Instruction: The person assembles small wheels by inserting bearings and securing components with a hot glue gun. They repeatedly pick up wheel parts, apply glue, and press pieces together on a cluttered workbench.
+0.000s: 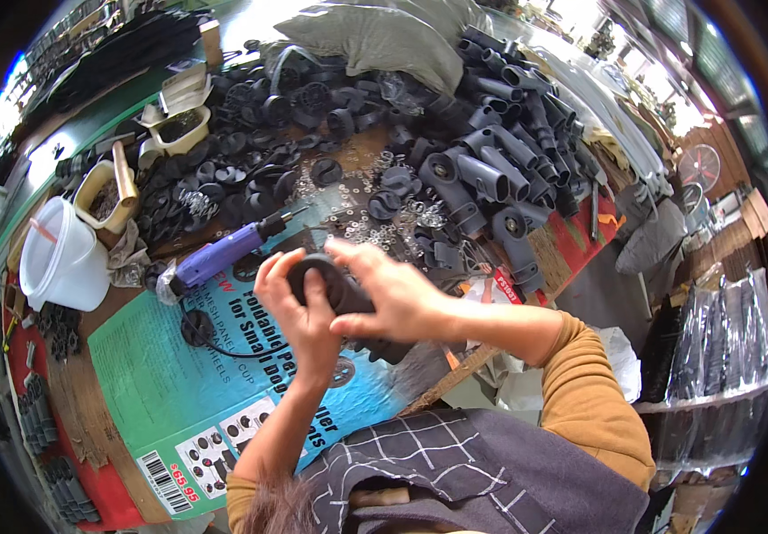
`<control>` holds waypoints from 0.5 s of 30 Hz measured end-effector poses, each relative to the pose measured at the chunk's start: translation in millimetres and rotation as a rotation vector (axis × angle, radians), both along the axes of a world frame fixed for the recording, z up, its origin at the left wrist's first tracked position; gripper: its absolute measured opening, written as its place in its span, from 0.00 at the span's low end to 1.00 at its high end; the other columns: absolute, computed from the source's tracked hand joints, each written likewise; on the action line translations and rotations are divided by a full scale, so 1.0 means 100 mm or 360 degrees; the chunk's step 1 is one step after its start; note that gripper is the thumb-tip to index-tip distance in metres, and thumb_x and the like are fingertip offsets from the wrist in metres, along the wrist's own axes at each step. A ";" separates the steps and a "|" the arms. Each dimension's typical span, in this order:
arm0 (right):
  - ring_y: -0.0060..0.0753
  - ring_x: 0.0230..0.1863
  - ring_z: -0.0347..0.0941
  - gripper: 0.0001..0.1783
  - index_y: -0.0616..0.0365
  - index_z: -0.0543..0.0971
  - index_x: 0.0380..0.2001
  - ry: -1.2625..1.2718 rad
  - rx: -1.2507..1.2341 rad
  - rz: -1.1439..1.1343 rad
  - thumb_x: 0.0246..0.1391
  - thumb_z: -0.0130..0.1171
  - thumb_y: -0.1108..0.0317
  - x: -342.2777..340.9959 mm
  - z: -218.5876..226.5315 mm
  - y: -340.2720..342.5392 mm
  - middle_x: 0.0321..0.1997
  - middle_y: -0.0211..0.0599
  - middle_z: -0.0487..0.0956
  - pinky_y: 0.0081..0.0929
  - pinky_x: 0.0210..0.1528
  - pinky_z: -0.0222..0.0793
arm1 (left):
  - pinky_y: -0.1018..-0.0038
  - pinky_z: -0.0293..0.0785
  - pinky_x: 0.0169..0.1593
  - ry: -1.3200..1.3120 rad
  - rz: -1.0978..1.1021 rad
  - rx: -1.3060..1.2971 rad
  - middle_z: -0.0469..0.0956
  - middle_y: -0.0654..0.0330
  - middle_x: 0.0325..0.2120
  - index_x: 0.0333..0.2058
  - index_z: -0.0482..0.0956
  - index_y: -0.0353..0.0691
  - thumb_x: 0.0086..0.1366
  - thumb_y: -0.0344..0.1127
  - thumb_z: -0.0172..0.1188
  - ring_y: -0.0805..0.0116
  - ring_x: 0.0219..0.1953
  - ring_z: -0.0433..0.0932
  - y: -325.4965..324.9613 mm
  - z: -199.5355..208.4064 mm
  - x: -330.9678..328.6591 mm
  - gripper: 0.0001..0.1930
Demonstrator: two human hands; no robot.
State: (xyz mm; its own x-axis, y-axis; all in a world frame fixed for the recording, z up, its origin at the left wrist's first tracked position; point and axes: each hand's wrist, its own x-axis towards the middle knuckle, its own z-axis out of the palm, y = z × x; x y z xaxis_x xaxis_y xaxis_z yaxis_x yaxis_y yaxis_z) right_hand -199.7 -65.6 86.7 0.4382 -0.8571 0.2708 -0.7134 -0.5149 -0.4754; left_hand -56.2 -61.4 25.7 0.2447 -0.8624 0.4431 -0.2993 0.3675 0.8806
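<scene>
Above the printed cardboard sheet, a black plastic part [337, 287] with a rounded end is held between both my hands. My left hand [299, 307] closes round its left side, the thumb lying on the rounded end. From the right, my right hand [402, 298] grips it with fingers over the top and thumb below. My fingers hide much of the part. Left of my hands lies a purple electric screwdriver [223, 256], bit pointing to the upper right. Just beyond my hands, small metal washers [357, 200] are scattered among black round caps [385, 205].
Dark grey tubular plastic fittings [491, 169] are heaped at the right. Black plastic parts [250, 169] pile up at the far left and middle. A white bucket [72, 267] and a cream tub [103, 200] stand at the left. The blue-green cardboard sheet [148, 356] covers the near tabletop.
</scene>
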 end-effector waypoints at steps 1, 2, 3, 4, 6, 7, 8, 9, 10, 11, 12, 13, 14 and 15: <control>0.41 0.39 0.77 0.58 0.51 0.52 0.70 -0.0139 0.0435 -0.0081 0.40 0.75 0.52 -0.22 0.14 0.00 0.54 0.47 0.70 0.37 0.47 0.74 | 0.64 0.63 0.59 0.0297 -0.0187 0.0066 0.61 0.50 0.52 0.47 0.71 0.36 0.65 0.27 0.54 0.58 0.55 0.63 -0.06 0.03 -0.12 0.12; 0.41 0.38 0.78 0.63 0.50 0.48 0.70 -0.0086 0.0464 -0.0153 0.36 0.77 0.54 -0.35 0.23 -0.03 0.55 0.48 0.70 0.36 0.45 0.76 | 0.66 0.66 0.58 0.0622 -0.0383 0.0159 0.61 0.51 0.51 0.47 0.71 0.35 0.66 0.26 0.54 0.60 0.55 0.62 -0.10 0.05 -0.26 0.11; 0.48 0.49 0.73 0.64 0.50 0.48 0.70 -0.0036 0.0659 -0.0127 0.35 0.77 0.52 -0.44 0.30 -0.01 0.61 0.52 0.66 0.39 0.52 0.71 | 0.68 0.70 0.55 0.0463 -0.0379 0.0065 0.60 0.53 0.49 0.45 0.71 0.36 0.65 0.24 0.55 0.61 0.54 0.62 -0.07 0.08 -0.35 0.10; 0.54 0.60 0.69 0.65 0.49 0.47 0.70 0.0010 0.0775 -0.0163 0.33 0.76 0.50 -0.51 0.36 0.02 0.66 0.55 0.62 0.42 0.59 0.67 | 0.70 0.72 0.53 0.0317 -0.0342 -0.0010 0.60 0.53 0.48 0.42 0.70 0.36 0.63 0.22 0.56 0.61 0.53 0.62 -0.08 0.12 -0.45 0.09; 0.58 0.61 0.67 0.63 0.47 0.47 0.68 -0.0137 0.0795 -0.0198 0.32 0.76 0.58 -0.51 0.34 0.06 0.66 0.56 0.61 0.43 0.61 0.66 | 0.69 0.73 0.51 0.0397 -0.0335 -0.0094 0.60 0.53 0.48 0.40 0.69 0.37 0.63 0.22 0.57 0.62 0.53 0.62 -0.12 0.22 -0.62 0.09; 0.58 0.61 0.67 0.60 0.48 0.49 0.67 -0.0188 0.0617 -0.0185 0.33 0.75 0.60 -0.55 0.34 0.06 0.66 0.56 0.61 0.43 0.60 0.66 | 0.69 0.72 0.51 0.0464 -0.0353 -0.0059 0.59 0.53 0.49 0.40 0.67 0.37 0.64 0.22 0.56 0.62 0.53 0.61 -0.15 0.27 -0.68 0.09; 0.59 0.59 0.69 0.55 0.49 0.52 0.64 -0.0152 0.0565 -0.0285 0.34 0.73 0.63 -0.64 0.34 0.02 0.64 0.55 0.63 0.43 0.59 0.67 | 0.65 0.69 0.54 0.0574 -0.0404 -0.0101 0.57 0.53 0.50 0.42 0.67 0.38 0.64 0.27 0.59 0.62 0.53 0.61 -0.19 0.32 -0.74 0.11; 0.59 0.57 0.70 0.50 0.51 0.54 0.62 -0.0247 0.0289 -0.0318 0.35 0.70 0.66 -0.74 0.33 -0.02 0.62 0.54 0.65 0.42 0.58 0.68 | 0.63 0.68 0.55 0.0503 -0.0428 -0.0088 0.56 0.53 0.52 0.44 0.67 0.39 0.64 0.30 0.60 0.61 0.53 0.60 -0.21 0.36 -0.75 0.13; 0.59 0.54 0.71 0.47 0.52 0.56 0.60 -0.0095 -0.0384 -0.0343 0.35 0.69 0.67 -0.90 0.35 -0.21 0.56 0.52 0.68 0.43 0.55 0.70 | 0.62 0.67 0.56 0.0429 -0.0438 -0.0086 0.55 0.53 0.53 0.45 0.66 0.39 0.64 0.34 0.62 0.61 0.54 0.60 -0.22 0.38 -0.74 0.16; 0.58 0.52 0.72 0.46 0.52 0.58 0.59 -0.0065 -0.0482 -0.0533 0.35 0.68 0.67 -1.17 0.40 -0.38 0.53 0.52 0.70 0.45 0.53 0.70 | 0.64 0.64 0.60 0.0328 -0.0452 -0.0151 0.55 0.57 0.53 0.46 0.66 0.40 0.64 0.38 0.63 0.65 0.58 0.57 -0.22 0.40 -0.70 0.18; 0.58 0.52 0.72 0.44 0.52 0.59 0.59 0.0164 -0.0844 -0.0717 0.37 0.68 0.66 -1.52 0.46 -0.63 0.54 0.53 0.70 0.46 0.52 0.70 | 0.63 0.63 0.61 0.0137 -0.0442 -0.0176 0.54 0.57 0.53 0.46 0.68 0.40 0.64 0.40 0.63 0.64 0.58 0.58 -0.19 0.39 -0.59 0.18; 0.57 0.52 0.72 0.44 0.51 0.60 0.60 0.0311 -0.0993 -0.0738 0.38 0.67 0.63 -1.92 0.54 -0.91 0.53 0.53 0.71 0.46 0.51 0.70 | 0.62 0.62 0.58 0.0085 -0.0402 -0.0225 0.58 0.54 0.52 0.43 0.71 0.41 0.63 0.41 0.64 0.59 0.57 0.59 -0.15 0.38 -0.48 0.16; 0.57 0.53 0.72 0.44 0.49 0.61 0.62 0.0444 -0.0955 -0.0788 0.40 0.67 0.61 -2.38 0.59 -1.17 0.53 0.54 0.72 0.46 0.51 0.70 | 0.60 0.61 0.56 0.0010 -0.0322 -0.0307 0.62 0.51 0.50 0.40 0.74 0.41 0.62 0.43 0.65 0.55 0.56 0.59 -0.10 0.35 -0.34 0.15; 0.55 0.54 0.71 0.46 0.48 0.59 0.64 0.0511 -0.0914 -0.0755 0.40 0.68 0.59 -2.82 0.61 -1.46 0.54 0.52 0.73 0.46 0.53 0.69 | 0.60 0.60 0.56 -0.0185 -0.0258 -0.0350 0.63 0.50 0.49 0.40 0.75 0.41 0.62 0.43 0.65 0.53 0.55 0.60 -0.02 0.32 -0.15 0.14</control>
